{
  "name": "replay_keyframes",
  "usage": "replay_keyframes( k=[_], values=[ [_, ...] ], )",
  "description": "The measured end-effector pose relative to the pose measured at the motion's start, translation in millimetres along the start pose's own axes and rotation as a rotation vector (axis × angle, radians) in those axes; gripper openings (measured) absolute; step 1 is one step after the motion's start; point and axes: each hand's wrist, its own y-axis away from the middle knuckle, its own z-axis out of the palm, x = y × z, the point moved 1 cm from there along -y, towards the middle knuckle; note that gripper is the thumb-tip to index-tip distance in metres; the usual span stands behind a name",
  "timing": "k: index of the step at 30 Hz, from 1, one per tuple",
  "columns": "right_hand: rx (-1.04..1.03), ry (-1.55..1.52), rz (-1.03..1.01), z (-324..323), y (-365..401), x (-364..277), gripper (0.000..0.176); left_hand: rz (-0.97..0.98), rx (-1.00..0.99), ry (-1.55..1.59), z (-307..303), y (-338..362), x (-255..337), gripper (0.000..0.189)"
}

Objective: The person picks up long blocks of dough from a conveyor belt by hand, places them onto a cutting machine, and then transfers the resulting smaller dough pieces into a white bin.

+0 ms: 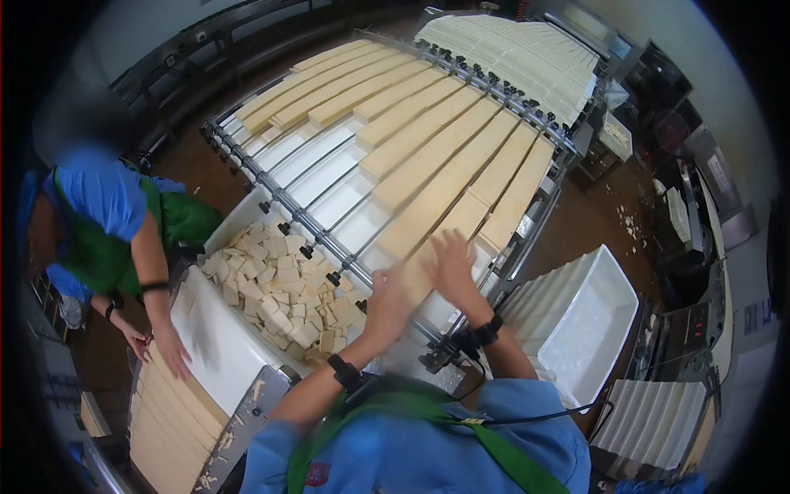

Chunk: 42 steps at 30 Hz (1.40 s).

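Pale yellow slabs [448,198] lie in long rows on the white-lane conveyor ahead of me. At its near end, a short pale yellow slab [415,281] is between my two hands. My left hand [390,306] is closed against the slab's left side, its fingers smeared by motion. My right hand [453,267] grips the slab from the right, fingers bent over it. Its underside is hidden. Below and left of my left hand, a white bin [216,240] holds a heap of small square pale pieces [284,288].
At left, a co-worker in a green apron [107,230] has both hands at long pale strips [169,420] on another machine. A bar with black knobs [309,235] crosses the conveyor near my left hand. White tubs [605,317] stand at right. White sheets [510,62] lie beyond.
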Motion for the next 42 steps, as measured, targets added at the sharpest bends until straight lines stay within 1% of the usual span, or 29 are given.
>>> replay_keyframes(
  k=[2, 4, 6, 9, 10, 11, 12, 13, 14, 15, 16, 18, 19, 20, 21, 22, 23, 24, 25, 26, 28, 30, 32, 33, 34, 36, 38, 40, 42],
  values=[
    [-0.220, -0.404, -0.157, -13, 22, -21, 0.070, -0.005, -0.022, 0.038, -4, 1, -6, 0.059],
    [-0.249, -0.415, -0.191, -19, 40, -36, 0.074, 0.116, -0.008, 0.082, -4, 1, -19, 0.072],
    [-0.286, -0.430, -0.238, -23, 46, -45, 0.079, 0.111, -0.019, 0.104, -4, 2, -25, 0.073],
    [-0.197, -0.234, -0.286, -30, 44, -51, 0.080, 0.134, 0.014, 0.124, -10, 4, -26, 0.073],
    [-0.204, -0.236, -0.303, -26, 45, -51, 0.080, 0.162, 0.047, 0.123, -12, 5, -26, 0.072],
    [-0.150, -0.140, -0.370, -18, 46, -50, 0.080, 0.193, 0.082, 0.135, -15, 12, -28, 0.065],
    [-0.095, -0.046, -0.436, -12, 48, -49, 0.081, 0.181, 0.096, 0.137, -17, 18, -36, 0.065],
    [-0.104, -0.049, -0.455, -8, 48, -48, 0.081, 0.159, 0.192, 0.085, -20, 26, -48, 0.064],
    [-0.160, -0.080, -0.404, -3, 48, -47, 0.081, 0.133, 0.287, 0.030, -26, 35, -61, 0.064],
    [-0.219, -0.112, -0.352, -1, 49, -47, 0.080, 0.052, 0.353, 0.086, -37, 45, -70, 0.062],
    [-0.235, -0.119, -0.373, -1, 50, -47, 0.080, 0.029, 0.369, 0.085, -52, 54, -73, 0.062],
    [-0.262, -0.017, -0.360, -4, 49, -44, 0.077, -0.204, 0.432, 0.144, -79, 78, -84, 0.057],
    [-0.302, 0.035, -0.373, -3, 47, -44, 0.078, -0.228, 0.452, 0.147, -87, 93, -102, 0.057],
    [-0.316, 0.032, -0.406, -5, 46, -44, 0.078, -0.192, 0.555, -0.062, -94, 108, -124, 0.054],
    [-0.328, 0.072, -0.352, -11, 43, -49, 0.080, -0.162, 0.655, -0.277, -104, 123, -140, 0.050],
    [-0.339, 0.109, -0.306, -16, 39, -55, 0.083, -0.200, 0.689, -0.281, -118, 144, -148, 0.050],
    [-0.377, 0.142, -0.270, -18, 37, -61, 0.085, -0.180, 0.706, -0.299, -133, 168, -155, 0.048],
    [-0.409, 0.172, -0.251, -20, 34, -71, 0.086, -0.166, 0.737, -0.323, -148, 191, -158, 0.045],
    [-0.382, 0.136, -0.272, -22, 30, -85, 0.085, -0.159, 0.788, -0.306, -161, 214, -161, 0.041],
    [-0.359, 0.096, -0.297, -26, 28, -104, 0.084, -0.218, 0.861, -0.329, -170, 240, -170, 0.041],
    [-0.351, 0.008, -0.397, -37, 25, -162, 0.087, -0.228, 0.921, -0.446, -175, 295, -194, 0.041],
    [-0.346, -0.053, -0.564, -28, 22, -227, 0.086, -0.347, 1.054, -0.431, -177, 339, -210, 0.040],
    [-0.385, -0.221, -0.816, -25, 30, -296, 0.082, -0.675, 1.345, -0.465, -183, 367, -221, 0.047],
    [-0.408, -0.383, -0.946, -27, 41, -331, 0.079, -0.858, 1.381, -0.486, -178, 385, -242, 0.060],
    [-0.451, -0.541, -1.060, -27, 47, -373, 0.076, -0.876, 1.406, -0.483, -183, 391, -251, 0.060],
    [-0.600, -0.721, -1.198, -27, 69, -457, 0.066, -1.128, 1.460, -0.409, -196, 402, -268, 0.072],
    [-0.656, -0.776, -1.352, -24, 90, -535, 0.063, -1.107, 1.482, -0.378, -212, 407, -281, 0.077],
    [-0.631, -0.816, -1.427, 23, 110, -601, 0.061, -1.075, 1.500, -0.349, -230, 408, -291, 0.081],
    [-0.669, -0.750, -1.429, 71, 120, -666, 0.063, -1.026, 1.498, -0.192, -247, 407, -295, 0.085]
  ],
)
